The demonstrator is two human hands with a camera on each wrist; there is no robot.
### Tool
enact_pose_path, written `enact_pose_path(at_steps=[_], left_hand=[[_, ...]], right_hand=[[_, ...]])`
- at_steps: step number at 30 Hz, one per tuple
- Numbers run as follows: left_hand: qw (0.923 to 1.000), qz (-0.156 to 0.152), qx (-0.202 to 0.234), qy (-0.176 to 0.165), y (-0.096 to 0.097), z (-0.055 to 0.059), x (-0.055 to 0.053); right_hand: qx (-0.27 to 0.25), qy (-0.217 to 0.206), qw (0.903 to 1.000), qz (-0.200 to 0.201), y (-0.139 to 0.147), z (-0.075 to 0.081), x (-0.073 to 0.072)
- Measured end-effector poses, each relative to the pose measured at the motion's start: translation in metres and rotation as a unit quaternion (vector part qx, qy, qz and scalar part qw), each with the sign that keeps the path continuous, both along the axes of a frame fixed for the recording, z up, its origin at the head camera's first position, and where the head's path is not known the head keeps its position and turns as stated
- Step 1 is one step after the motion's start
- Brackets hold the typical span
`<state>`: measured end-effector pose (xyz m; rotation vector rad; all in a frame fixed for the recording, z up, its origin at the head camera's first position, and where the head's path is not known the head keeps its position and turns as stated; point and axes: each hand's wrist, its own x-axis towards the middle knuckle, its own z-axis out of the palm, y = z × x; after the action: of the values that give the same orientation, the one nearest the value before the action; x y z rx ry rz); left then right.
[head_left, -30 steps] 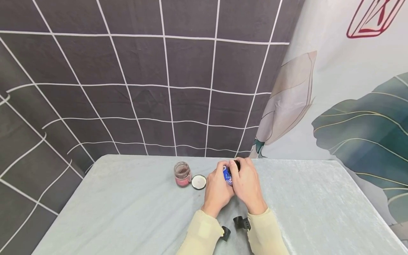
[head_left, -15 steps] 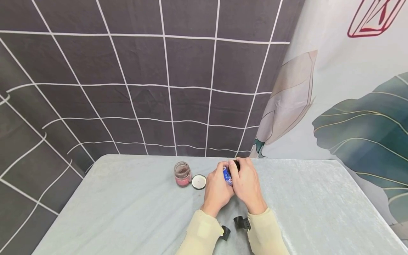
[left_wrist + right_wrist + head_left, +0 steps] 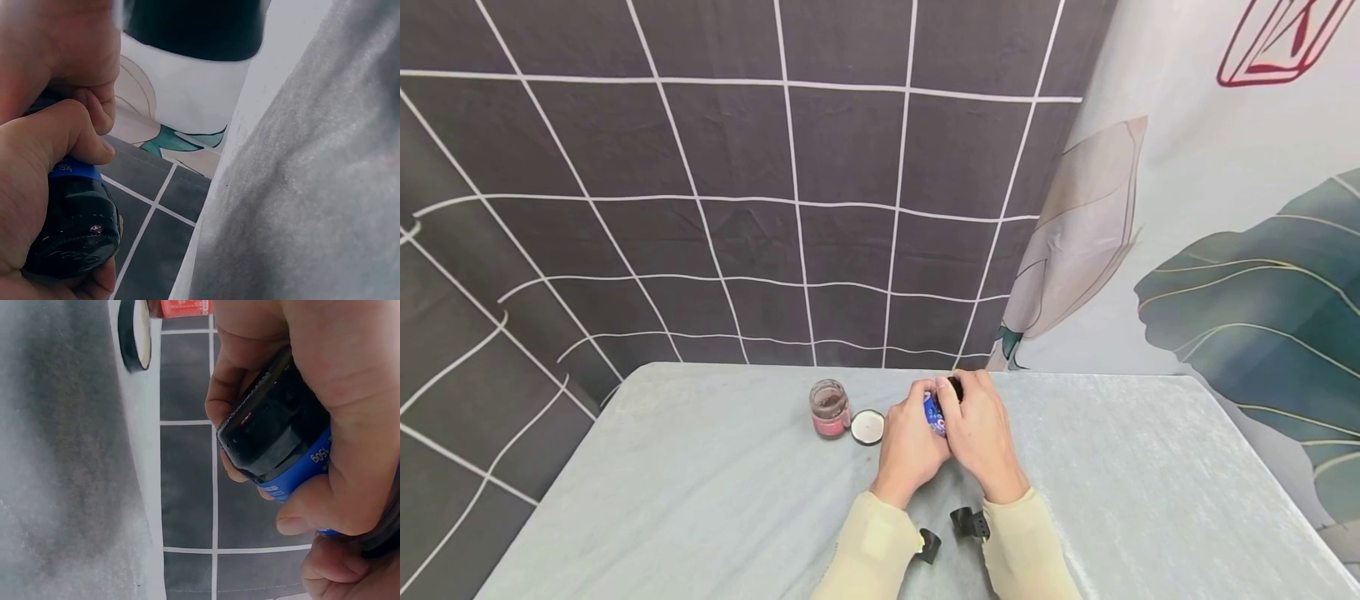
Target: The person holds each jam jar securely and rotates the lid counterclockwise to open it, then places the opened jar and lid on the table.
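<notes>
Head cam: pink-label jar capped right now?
No, the pink-label jar stands with its mouth uncovered, and a lid lies beside it on the table, pale inner face up.

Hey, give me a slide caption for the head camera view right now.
Two hands grip a blue-labelled jar; to their left, an open jar stands beside an upturned lid.
</notes>
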<state>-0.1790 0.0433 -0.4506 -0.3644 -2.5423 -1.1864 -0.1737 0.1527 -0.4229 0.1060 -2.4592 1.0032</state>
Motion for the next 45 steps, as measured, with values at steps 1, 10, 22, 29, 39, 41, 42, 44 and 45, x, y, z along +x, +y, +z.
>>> enact_pose_path(at_steps=[1,10,22,29,39,41,42,44,45], left_hand=[[1.0000,0.000,0.000,-0.001,-0.0002,0.0000,-0.0001],[1.0000,-0.003,0.000,0.000,-0.0001,-0.0007,-0.0005],[0.9999,-0.005,-0.008,-0.005,-0.0006,0.0000,-0.0019],[0.9998,-0.005,-0.014,-0.014,-0.0008,0.0015,-0.0023],[0.9996,-0.015,-0.014,-0.021,-0.0020,0.0018,-0.0019],[0.9995,-0.017,-0.012,-0.022,-0.0024,0.0021,-0.0018],[0.9995,-0.018,-0.011,-0.023,-0.0025,0.0023,-0.0017],[0.9995,-0.020,-0.010,-0.024,-0.0028,0.0028,-0.0015],[0.9994,-0.021,-0.009,-0.025,-0.0030,0.0030,-0.0013]], right_hand=[[-0.001,-0.001,1.0000,0.001,0.0000,-0.0001,0.0000],[-0.001,0.000,1.0000,0.006,0.0008,-0.0004,-0.0001],[0.002,0.008,0.9999,0.013,0.0016,-0.0002,-0.0015],[0.002,0.003,0.9998,0.019,0.0028,0.0003,-0.0016],[0.000,-0.004,0.9997,0.025,0.0040,0.0002,-0.0014],[0.000,-0.003,0.9996,0.027,0.0039,0.0003,-0.0015],[0.000,-0.001,0.9996,0.028,0.0039,0.0003,-0.0014],[0.001,0.002,0.9996,0.029,0.0038,0.0003,-0.0011],[0.001,0.004,0.9995,0.030,0.0037,0.0003,-0.0010]])
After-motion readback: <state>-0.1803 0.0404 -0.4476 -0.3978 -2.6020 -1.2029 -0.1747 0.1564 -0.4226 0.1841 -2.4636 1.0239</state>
